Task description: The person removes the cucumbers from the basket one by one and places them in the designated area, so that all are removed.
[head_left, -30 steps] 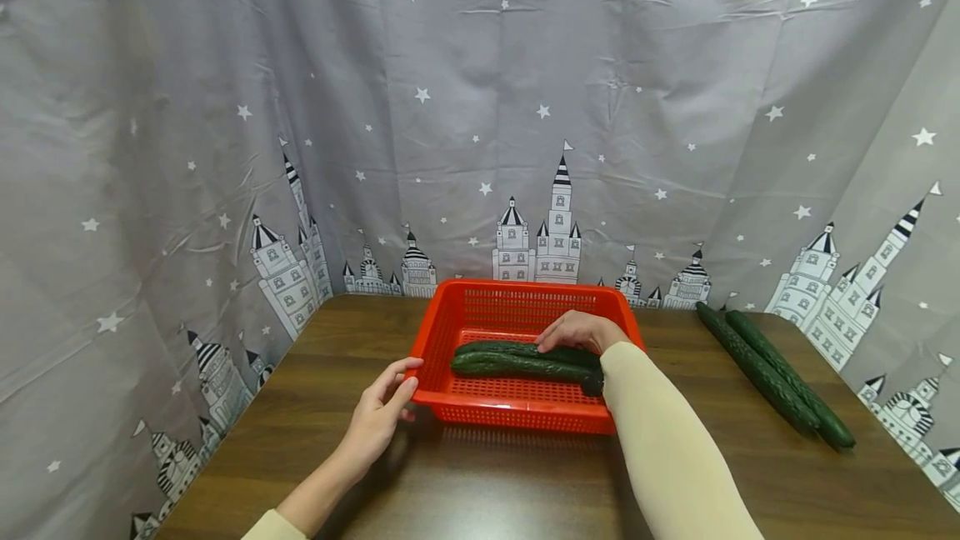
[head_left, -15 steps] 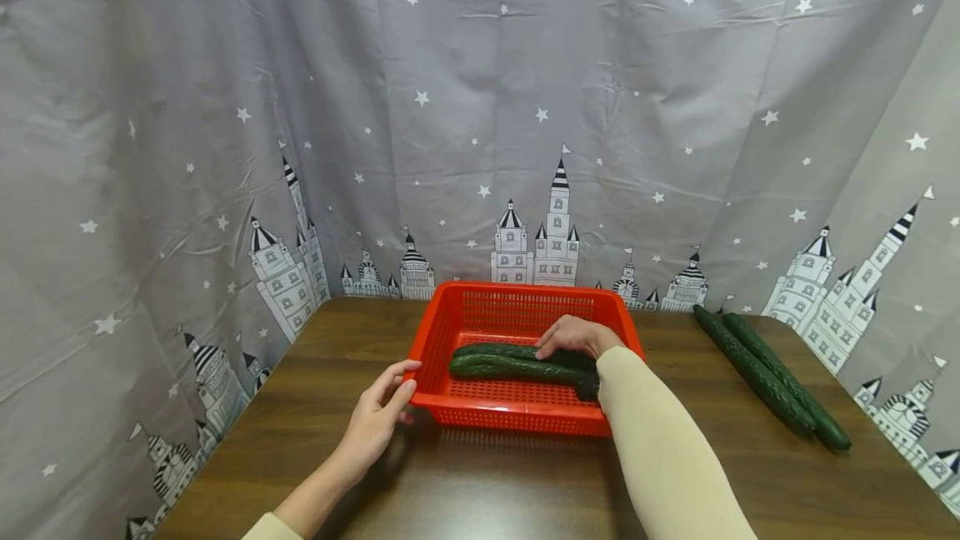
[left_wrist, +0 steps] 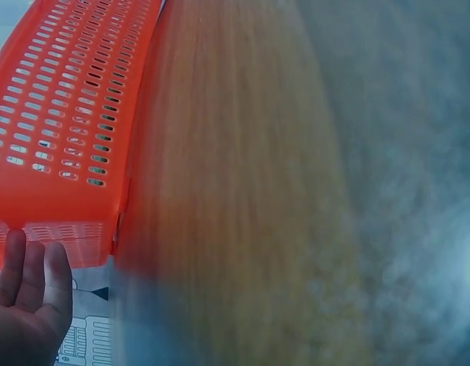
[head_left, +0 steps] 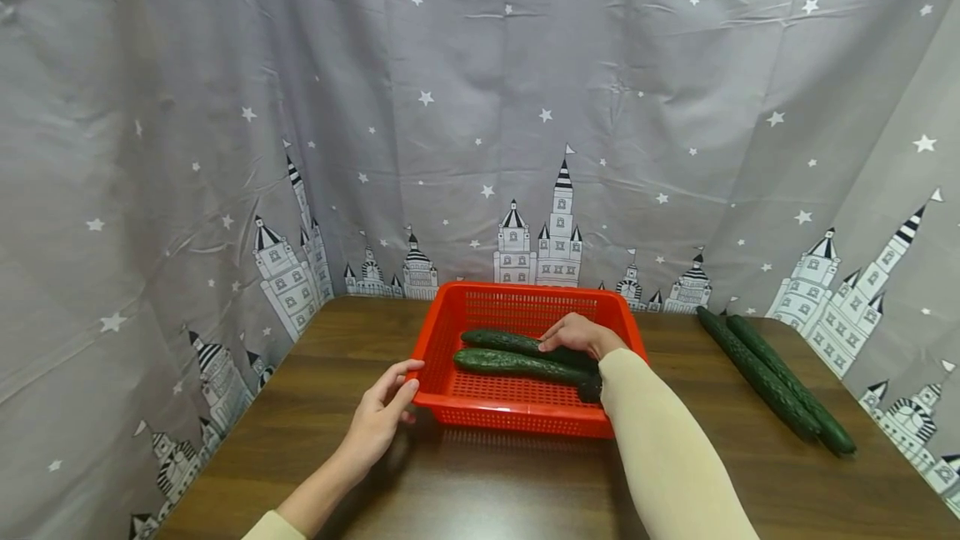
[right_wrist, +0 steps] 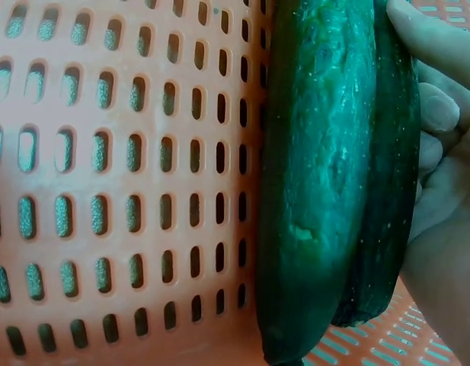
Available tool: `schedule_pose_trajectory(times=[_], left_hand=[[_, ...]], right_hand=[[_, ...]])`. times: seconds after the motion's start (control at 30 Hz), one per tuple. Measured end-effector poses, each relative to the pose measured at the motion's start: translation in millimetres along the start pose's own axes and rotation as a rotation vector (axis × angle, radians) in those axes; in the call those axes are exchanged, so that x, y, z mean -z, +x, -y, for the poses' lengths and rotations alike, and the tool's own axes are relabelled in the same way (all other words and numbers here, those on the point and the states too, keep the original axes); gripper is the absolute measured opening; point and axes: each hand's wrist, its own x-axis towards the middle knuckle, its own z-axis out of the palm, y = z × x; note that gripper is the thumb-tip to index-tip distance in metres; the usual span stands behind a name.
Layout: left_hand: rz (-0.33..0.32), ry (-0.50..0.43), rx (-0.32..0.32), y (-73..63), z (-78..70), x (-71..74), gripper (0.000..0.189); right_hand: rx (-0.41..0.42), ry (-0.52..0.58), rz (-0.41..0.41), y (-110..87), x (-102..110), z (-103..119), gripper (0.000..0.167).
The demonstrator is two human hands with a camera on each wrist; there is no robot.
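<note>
Here's the right hand (head_left: 579,333) inside the red, slotted plastic basket (head_left: 517,409), around two o'clock from its centre, pinching a long, dark-green cucumber (head_left: 498,340) between thumb and fingers, probably from above because the walls crowd any sideways grip. Just beside it, on the six o'clock side, lies a second long, green cucumber (head_left: 517,365). Both run roughly nine to three, presumably because the basket is longest that way. Over at eight o'clock, the left hand (head_left: 380,415) touches the corner, fingers relaxed, likely to stop sliding on the brown wood-grain worktop (head_left: 480,490). The held cucumber looks dark and faintly speckled; its neighbour's glossier, with a pitted skin.
</note>
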Motion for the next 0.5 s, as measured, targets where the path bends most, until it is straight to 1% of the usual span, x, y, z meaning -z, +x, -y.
schedule_pose_trajectory(times=[0.17, 0.3, 0.5], left_hand=[[0.005, 0.014, -0.001, 1.4, -3.3, -1.0, 0.032], [-0.007, 0.017, 0.016, 0.8, -5.7, -1.4, 0.032], [-0.006, 0.017, 0.025, -0.9, -5.8, -0.5, 0.032]], right_hand=[[-0.023, 0.028, -0.008, -1.5, 1.1, -0.6, 0.036], [-0.019, 0.041, 0.004, -1.7, 0.5, 0.8, 0.04], [-0.04, 0.05, -0.009, -2.5, -2.3, 0.7, 0.038]])
